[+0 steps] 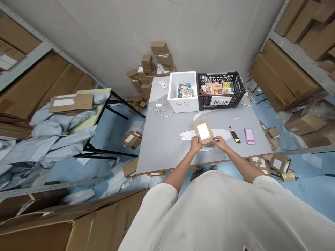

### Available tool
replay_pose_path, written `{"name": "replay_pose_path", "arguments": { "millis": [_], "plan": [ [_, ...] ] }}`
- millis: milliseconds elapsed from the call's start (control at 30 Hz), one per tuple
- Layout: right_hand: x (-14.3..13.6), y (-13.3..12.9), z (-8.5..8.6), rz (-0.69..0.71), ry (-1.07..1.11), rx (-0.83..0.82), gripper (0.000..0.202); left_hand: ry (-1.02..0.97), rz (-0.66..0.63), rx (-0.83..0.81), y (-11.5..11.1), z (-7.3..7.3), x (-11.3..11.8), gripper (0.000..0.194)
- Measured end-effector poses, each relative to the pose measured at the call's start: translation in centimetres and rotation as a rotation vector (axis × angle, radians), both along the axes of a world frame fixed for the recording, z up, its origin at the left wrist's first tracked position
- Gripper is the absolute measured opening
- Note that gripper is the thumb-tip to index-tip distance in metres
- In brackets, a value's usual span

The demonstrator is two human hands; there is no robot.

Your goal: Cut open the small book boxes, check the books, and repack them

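A small brown cardboard box (208, 141) with a white label (203, 131) lies on the grey table (162, 146), near its front edge. My left hand (195, 144) grips the box at its near left corner, fingers closed on the edge. At the near right corner, my right hand (220, 142) pinches the same box. A yellow and black utility knife (235, 135) rests to the right of the box. Beyond the knife lies a phone (249, 136) with a pink screen.
A white foam box (183, 104) and a black plastic crate (220, 103) with books stand at the table's back. A white charger (158, 105) with cable lies left of them. Stacked cartons (162, 57), a side table (104, 91) with grey parcels and loaded shelves surround the table.
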State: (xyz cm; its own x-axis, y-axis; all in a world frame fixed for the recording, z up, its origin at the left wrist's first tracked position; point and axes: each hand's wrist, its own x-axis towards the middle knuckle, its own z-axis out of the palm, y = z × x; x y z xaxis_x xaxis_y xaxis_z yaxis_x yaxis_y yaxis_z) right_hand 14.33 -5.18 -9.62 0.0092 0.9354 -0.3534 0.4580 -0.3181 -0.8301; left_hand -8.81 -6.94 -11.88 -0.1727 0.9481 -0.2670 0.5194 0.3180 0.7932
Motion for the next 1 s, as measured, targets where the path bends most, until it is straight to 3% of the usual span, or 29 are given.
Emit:
{"name": "replay_pose_path", "arguments": {
  "millis": [233, 500, 667, 800, 1000],
  "plan": [
    [-1.3, -0.5, 1.0, 0.116, 0.195, -0.197, 0.006, 0.081, -0.116, 0.034, 5.4, 1.9, -0.8, 0.052],
    [-1.5, -0.5, 1.4, 0.050, 0.154, -0.232, 0.007, 0.268, -0.352, -0.004, 11.0, 2.5, -2.1, 0.066],
    [-1.5, -0.5, 1.4, 0.008, 0.085, -0.207, 0.007, 0.319, -0.443, -0.029, 11.6, 2.6, -3.1, 0.068],
    [-1.6, -0.1, 1.1, -0.070, 0.035, -0.109, 0.013, 0.363, -0.378, -0.064, 11.4, 2.5, -4.2, 0.059],
    [-0.9, 0.7, 0.1, -0.205, 0.012, 0.002, 0.060, 0.217, -0.311, -0.147, 9.2, 0.6, -4.6, 0.054]
  ]
}}
